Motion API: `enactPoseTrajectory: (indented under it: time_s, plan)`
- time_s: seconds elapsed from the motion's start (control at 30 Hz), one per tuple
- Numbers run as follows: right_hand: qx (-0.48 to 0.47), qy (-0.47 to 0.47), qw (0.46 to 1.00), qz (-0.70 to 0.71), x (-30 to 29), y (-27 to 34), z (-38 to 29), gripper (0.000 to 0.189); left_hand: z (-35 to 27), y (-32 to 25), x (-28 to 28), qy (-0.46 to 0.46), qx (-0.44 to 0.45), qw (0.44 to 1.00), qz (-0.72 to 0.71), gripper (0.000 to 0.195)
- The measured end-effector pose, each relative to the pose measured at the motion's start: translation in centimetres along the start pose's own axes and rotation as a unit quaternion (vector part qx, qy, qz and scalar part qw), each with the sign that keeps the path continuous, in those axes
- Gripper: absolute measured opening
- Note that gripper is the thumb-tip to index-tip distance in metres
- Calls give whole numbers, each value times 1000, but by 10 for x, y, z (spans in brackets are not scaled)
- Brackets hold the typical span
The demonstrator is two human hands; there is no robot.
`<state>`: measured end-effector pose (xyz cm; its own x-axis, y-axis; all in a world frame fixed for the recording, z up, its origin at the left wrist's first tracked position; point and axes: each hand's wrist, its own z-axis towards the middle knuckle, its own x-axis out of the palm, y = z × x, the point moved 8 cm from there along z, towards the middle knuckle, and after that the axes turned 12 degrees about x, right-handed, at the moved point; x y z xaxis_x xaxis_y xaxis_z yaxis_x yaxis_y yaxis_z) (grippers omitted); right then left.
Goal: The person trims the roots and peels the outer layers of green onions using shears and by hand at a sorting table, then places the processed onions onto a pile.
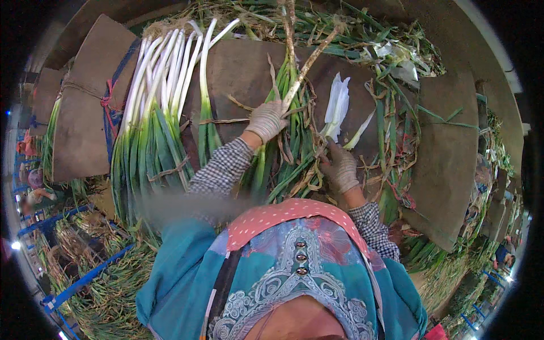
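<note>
My left hand (265, 121), in a pale knit glove, grips an unpeeled long green onion (312, 63) by its soil-stained shank, roots pointing away from me. A second dirty-stalked onion (289, 38) lies just beyond it, over the bunch of green leaves (293, 127). My right hand (342, 168), gloved with darkened fingertips, has withered leaves (316, 146) between thumb and fingers. A stripped white sheath (337, 106) lies right above those fingers. Left of my left hand, peeled white-shanked onions (161, 72) are laid side by side, with another peeled onion (205, 80) slightly apart.
Brown board (246, 68) forms the work surface. Discarded leaves and peelings (399, 63) are heaped along its far side and right. Upright boards stand at left (91, 102) and right (446, 161). Blue metal rails (89, 276) enclose piled onions behind my left side. Another person (40, 197) is at far left.
</note>
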<state>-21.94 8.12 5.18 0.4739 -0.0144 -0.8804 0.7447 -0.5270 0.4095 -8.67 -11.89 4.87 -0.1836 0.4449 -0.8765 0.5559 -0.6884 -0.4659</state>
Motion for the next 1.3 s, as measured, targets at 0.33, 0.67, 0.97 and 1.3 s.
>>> enactPoseTrajectory:
  time_s: [0.33, 0.67, 0.97, 1.3]
  plan:
    - [60, -98, 987, 116, 17, -57, -38, 63, 82, -57, -53, -68, 85, 994, -7, 47]
    - [-38, -10, 998, 58, 34, -44, -45, 64, 8, -54, 52, -89, 21, 995, -47, 68]
    - [55, 22, 997, 49, 30, -50, 12, 57, 5, -54, 49, -124, 3, 991, -49, 65]
    - [40, 168, 985, -2, 43, -36, -14, 65, 6, -41, 51, -156, -29, 984, -77, 64]
